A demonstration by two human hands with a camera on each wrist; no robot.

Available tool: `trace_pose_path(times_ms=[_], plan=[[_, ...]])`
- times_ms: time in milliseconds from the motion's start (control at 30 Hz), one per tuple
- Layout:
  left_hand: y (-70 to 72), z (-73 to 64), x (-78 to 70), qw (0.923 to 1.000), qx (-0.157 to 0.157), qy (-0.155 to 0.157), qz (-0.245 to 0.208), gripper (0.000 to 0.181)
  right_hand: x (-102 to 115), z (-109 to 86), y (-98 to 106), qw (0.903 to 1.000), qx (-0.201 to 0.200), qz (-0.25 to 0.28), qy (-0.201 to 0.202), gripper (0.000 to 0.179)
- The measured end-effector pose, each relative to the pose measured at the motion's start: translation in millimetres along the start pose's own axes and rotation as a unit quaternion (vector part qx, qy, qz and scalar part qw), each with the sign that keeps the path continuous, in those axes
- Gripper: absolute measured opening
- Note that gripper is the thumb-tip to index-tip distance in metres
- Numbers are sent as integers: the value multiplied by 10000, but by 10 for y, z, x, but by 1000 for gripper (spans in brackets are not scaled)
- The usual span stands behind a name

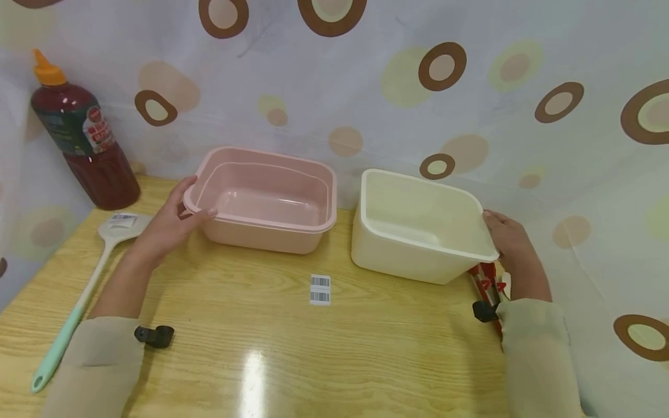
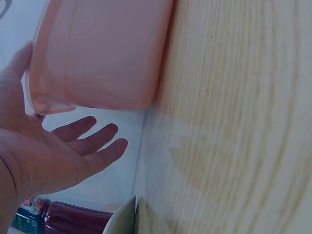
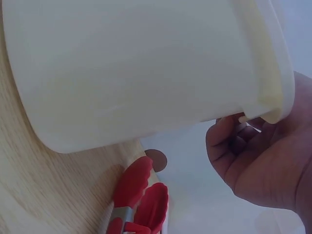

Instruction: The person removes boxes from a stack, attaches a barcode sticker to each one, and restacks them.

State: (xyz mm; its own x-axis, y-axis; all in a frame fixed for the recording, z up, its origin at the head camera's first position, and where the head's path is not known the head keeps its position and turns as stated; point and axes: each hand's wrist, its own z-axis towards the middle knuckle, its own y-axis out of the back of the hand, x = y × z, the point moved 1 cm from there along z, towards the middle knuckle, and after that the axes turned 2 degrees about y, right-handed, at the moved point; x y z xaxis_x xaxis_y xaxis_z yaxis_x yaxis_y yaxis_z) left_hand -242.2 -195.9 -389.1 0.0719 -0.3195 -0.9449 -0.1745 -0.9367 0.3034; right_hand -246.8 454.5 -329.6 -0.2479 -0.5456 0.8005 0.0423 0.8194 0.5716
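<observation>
Pink tub: shallow, round-cornered, wide-lipped, light gleaming on its inner floor; stands on the worktop, beyond the barcode sticker and to its left.
Cream bin: smooth, deeper than the tub, set askew; beyond the sticker, to its right.
Left hand: grip clamped on the tub's rim at its near left corner, three fingers spread free.
Right hand: grip clamped on the bin's right rim, fingers curled beneath it.
Sauce bottle: dark red, orange-capped, upright, far left of the sticker and beyond it.
Spoon: pale head, mint handle, well left of the sticker.
Red tongs: right of the sticker, beside the bin.
Spotted cloth: hangs beyond the sticker, behind both containers.
Hidden: tongs partly covered by the right forearm; tub cut off in the left wrist view; bottle lettering too small to read.
</observation>
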Motion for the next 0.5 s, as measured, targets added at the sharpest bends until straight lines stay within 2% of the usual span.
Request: trace_pose_path(times_ms=[100, 267, 500], plan=[[15, 0, -3, 9999, -96, 22, 75, 93, -6, 19, -63, 9992, -252, 298, -126, 72], [1, -6, 23, 9999, -85, -40, 78, 93, 15, 69, -139, 9928, -672, 943, -291, 68], [17, -21, 40, 9988, -235, -26, 429, 93, 69, 77, -212, 9879, -917, 1193, -364, 64]])
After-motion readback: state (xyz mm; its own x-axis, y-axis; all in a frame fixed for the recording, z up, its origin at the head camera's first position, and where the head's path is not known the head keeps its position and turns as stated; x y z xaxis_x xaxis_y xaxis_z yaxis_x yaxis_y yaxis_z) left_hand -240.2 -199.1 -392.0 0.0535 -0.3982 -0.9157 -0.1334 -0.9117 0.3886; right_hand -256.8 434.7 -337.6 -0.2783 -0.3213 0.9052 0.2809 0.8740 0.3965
